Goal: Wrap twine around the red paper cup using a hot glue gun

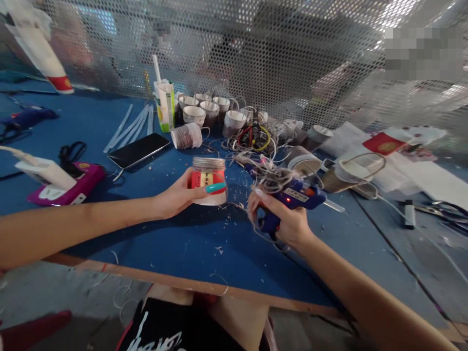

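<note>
Cup point(208, 181) gripped in left hand point(174, 197), held just above the blue surface point(190, 243). Right hand point(287, 222) clenched on a glue gun point(292, 197), light on, nozzle pointing away from it. Many cups point(204, 109) stand at the back, apparently done; wires point(256, 139) lie loose.

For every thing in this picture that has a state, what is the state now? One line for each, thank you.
Left hand: closed around the small red-labelled clear jar, held upright above the blue table.
Right hand: gripping the blue hot glue gun, its red light on.
Black smartphone: lying flat, screen dark.
Brown paper cup with wire handle: tipped on its side.
Green-and-white drink carton: upright, straw in.
</note>
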Available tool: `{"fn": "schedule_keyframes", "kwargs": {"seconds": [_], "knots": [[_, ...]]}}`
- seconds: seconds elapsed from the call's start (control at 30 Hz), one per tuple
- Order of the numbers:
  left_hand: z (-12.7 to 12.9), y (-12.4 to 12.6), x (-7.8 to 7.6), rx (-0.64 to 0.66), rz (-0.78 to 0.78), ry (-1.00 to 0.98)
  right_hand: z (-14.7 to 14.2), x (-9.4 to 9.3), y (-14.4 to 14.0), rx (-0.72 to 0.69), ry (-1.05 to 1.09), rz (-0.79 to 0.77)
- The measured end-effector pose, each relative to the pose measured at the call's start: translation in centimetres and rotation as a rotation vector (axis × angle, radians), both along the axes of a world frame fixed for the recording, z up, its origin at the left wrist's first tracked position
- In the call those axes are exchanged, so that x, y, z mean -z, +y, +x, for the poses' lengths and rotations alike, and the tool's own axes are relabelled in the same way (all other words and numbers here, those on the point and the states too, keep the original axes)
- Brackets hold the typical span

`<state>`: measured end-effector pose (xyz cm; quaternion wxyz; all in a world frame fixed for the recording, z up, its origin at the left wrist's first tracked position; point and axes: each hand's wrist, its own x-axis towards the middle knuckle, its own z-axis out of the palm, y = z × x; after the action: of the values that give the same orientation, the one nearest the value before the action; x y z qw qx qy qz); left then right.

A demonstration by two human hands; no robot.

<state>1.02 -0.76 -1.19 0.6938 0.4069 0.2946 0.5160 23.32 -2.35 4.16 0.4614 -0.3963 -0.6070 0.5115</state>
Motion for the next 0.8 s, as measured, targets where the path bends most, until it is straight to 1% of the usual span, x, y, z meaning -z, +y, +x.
{"fn": "schedule_keyframes", "kwargs": {"seconds": [0.07,0.17,0.23,0.43,0.67,0.8], "knots": [[-0.01,-0.1,0.15,-0.006,0.017,0.029,-0.03,-0.08,-0.29,-0.035,0.007,-0.002],[0.04,-0.32,0.11,-0.025,0.029,0.077,0.1,0.05,-0.65,-0.143,0.016,-0.074],[0.13,-0.42,-0.04,-0.029,0.034,0.096,0.17,0.16,-0.84,-0.171,0.029,-0.114],[0.18,-0.34,-0.12,-0.014,0.076,0.116,0.38,0.09,-0.94,-0.16,0.038,-0.135],[0.11,-0.34,-0.27,-0.024,0.057,0.084,0.95,0.47,-0.31,-0.113,-0.059,-0.104],[0.05,-0.32,-0.52,-0.01,0.028,0.058,0.92,0.69,-0.1,-0.14,-0.101,-0.111]]}}
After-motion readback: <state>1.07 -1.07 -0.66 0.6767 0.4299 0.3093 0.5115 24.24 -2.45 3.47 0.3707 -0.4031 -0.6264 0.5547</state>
